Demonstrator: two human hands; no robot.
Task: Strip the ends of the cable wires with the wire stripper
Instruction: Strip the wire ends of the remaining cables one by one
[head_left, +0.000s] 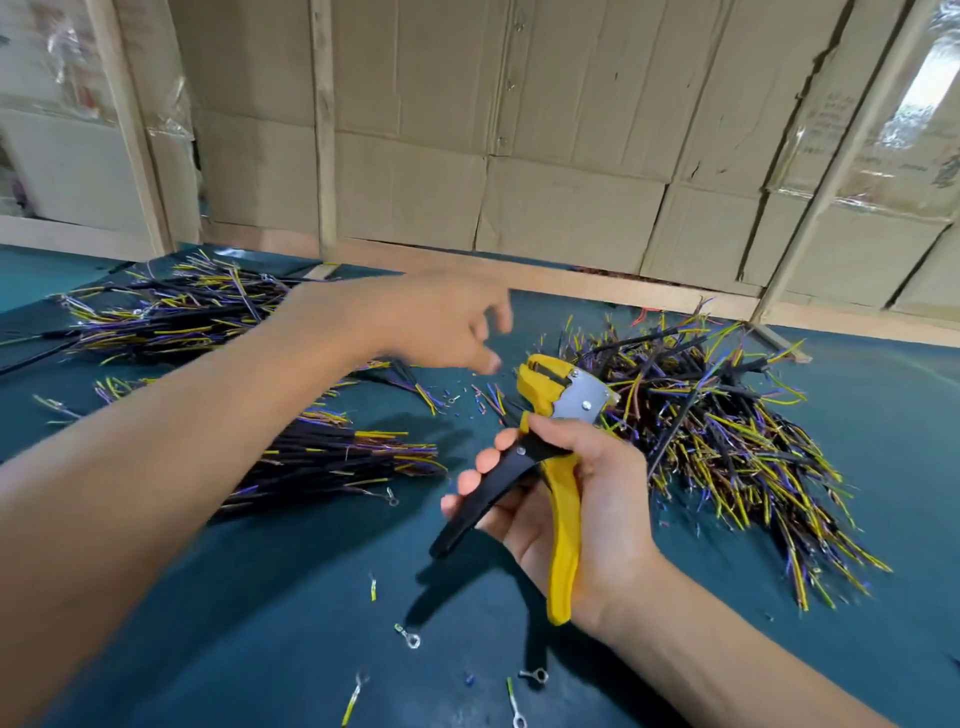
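Above teal surface (519, 597): right hand (582, 499), fingers wrapped round yellow-and-black wire stripper (550, 447), handles spread. Left hand (431, 322) blurred, fingers loosely spread, holding nothing, reaching toward tangled heap of black-sheathed cables (717, 415). Cables likely light, springy; best pinched by sheath near ends.

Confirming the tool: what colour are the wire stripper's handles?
One yellow, one black on the wire stripper, head view.

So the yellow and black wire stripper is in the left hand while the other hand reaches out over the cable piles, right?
Not quite. The head view shows the wire stripper gripped in the right hand; it is the empty left hand that reaches out over the cable piles.
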